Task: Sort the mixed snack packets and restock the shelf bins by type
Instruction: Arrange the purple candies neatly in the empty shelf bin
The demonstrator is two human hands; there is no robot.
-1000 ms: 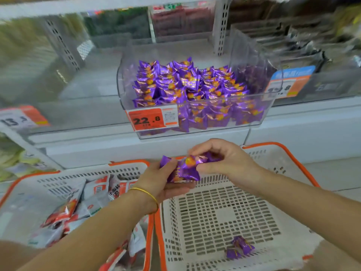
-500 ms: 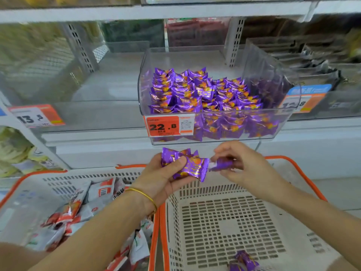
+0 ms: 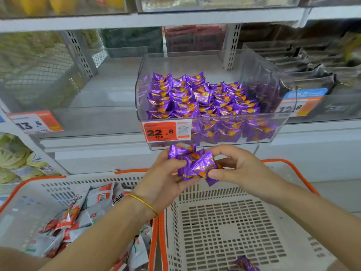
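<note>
Both hands meet just below the shelf edge around a small bunch of purple snack packets. My left hand grips the bunch from the left, thumb over the top. My right hand pinches the right side of the same bunch with curled fingers. Directly above them a clear shelf bin holds several rows of the same purple packets, with a 22.8 price tag on its front. A loose purple packet lies in the right basket.
The white right basket with an orange rim sits under my hands. The left basket holds several red-and-white packets. Clear bins stand to the left and right of the purple bin.
Both hands have risen toward the purple bin. My right hand, which held one packet apart, has closed in on the bunch in my left hand.
</note>
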